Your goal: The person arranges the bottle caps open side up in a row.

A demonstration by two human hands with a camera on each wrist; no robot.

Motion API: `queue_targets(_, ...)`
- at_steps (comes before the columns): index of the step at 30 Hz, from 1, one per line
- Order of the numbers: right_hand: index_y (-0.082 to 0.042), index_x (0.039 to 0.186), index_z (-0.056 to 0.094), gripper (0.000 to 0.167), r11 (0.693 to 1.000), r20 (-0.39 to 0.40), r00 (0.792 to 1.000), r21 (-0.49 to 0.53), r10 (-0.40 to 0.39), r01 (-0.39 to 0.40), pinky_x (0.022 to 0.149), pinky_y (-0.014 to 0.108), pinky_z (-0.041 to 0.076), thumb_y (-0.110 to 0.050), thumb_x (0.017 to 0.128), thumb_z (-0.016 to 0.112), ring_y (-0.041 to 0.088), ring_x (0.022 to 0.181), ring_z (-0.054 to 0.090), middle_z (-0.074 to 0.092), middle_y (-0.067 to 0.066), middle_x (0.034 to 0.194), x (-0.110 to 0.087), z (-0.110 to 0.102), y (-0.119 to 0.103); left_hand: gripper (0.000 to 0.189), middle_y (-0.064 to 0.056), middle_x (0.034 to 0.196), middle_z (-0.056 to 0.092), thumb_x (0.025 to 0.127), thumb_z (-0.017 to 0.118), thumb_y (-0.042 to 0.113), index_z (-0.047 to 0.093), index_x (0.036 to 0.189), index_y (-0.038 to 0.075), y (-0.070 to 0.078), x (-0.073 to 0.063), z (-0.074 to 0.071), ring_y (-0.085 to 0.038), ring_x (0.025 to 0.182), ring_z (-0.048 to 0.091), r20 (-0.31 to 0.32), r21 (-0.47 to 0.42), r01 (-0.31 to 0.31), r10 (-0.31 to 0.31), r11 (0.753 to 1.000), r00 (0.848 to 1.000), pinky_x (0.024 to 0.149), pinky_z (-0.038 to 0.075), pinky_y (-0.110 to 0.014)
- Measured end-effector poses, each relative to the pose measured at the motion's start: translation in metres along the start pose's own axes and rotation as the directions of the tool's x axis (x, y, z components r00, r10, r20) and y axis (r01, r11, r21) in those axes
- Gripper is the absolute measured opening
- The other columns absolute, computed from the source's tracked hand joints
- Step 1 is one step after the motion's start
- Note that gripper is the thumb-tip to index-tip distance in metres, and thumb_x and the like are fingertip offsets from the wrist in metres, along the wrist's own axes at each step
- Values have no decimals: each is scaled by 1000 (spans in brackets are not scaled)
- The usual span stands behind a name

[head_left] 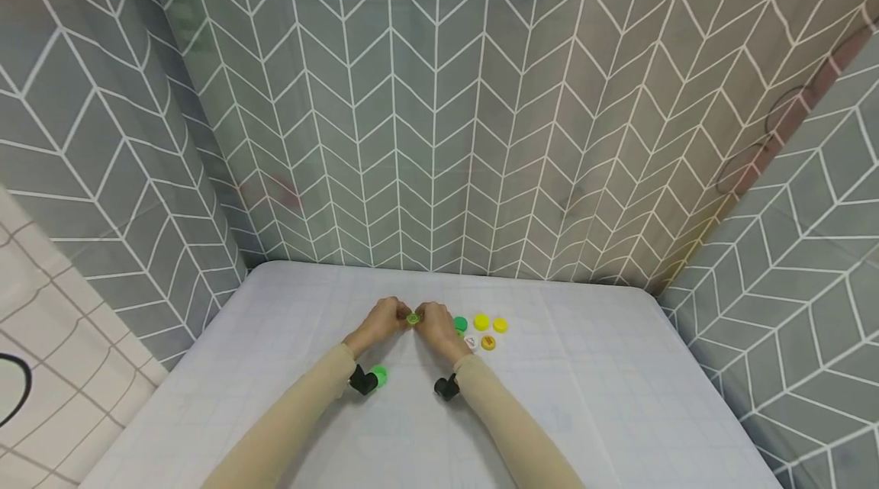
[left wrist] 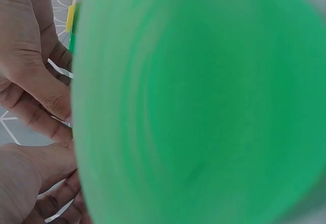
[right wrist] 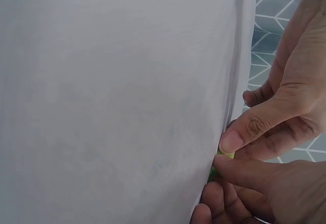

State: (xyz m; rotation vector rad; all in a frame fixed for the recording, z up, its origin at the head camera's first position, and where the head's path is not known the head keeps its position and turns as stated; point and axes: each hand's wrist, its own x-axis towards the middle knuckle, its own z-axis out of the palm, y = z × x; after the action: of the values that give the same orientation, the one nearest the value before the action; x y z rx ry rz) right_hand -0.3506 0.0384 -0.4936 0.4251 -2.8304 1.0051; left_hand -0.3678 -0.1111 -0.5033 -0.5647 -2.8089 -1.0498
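My two hands meet over the white table [head_left: 584, 397] near its middle. The left hand [head_left: 396, 316] and the right hand [head_left: 427, 317] both pinch one small yellow-green bottle cap [head_left: 412, 318] between their fingertips. In the right wrist view the same yellow-green cap [right wrist: 226, 154] shows only as a thin edge between a thumb and fingers. A green cap [head_left: 379, 375] lies on the table beside my left wrist. It fills the left wrist view as a green blur [left wrist: 204, 107].
Several loose caps lie just right of my hands: a green one [head_left: 460, 323], two yellow ones [head_left: 481, 321] [head_left: 500, 326], a white one [head_left: 471, 341] and a yellow one with a red mark [head_left: 488, 342]. Grey chevron curtains [head_left: 439, 130] enclose the table on three sides.
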Motion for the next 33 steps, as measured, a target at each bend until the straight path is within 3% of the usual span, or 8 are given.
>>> queue_targets(10,1,100,72,18,1000,29,1000,15,-9,9,65,29,48,-5,83,72,16,73,55,69,12,88,-1,1,5,17,-9,81,65,75,77,1,74,92,-2,0,-4,-1,-22,77,60,19,27,-27,26,999,999,70,48,-31)
queue_targets(18,2,98,73,18,997,55,997,57,-55,52,80,37,54,-8,83,73,25,89,67,74,14,95,-4,-6,6,18,-10,87,69,78,76,3,74,95,-3,3,-9,-2,-24,85,63,23,-10,-64,64,998,998,79,51,-37)
queue_targets(24,5,101,71,17,992,96,993,112,-68,57,73,31,56,-4,86,69,24,87,68,73,16,97,-7,-12,3,19,-8,88,66,82,72,4,73,100,-2,2,-12,-3,-21,86,61,42,-33,-68,70,997,997,77,52,-35)
queue_targets(33,6,104,69,19,988,73,989,99,-127,120,73,31,57,-4,88,66,27,89,70,72,18,101,-12,-16,1,23,-15,101,69,87,66,1,69,108,-5,-1,-14,-6,-26,94,64,56,-67,-104,108,992,993,82,53,-38)
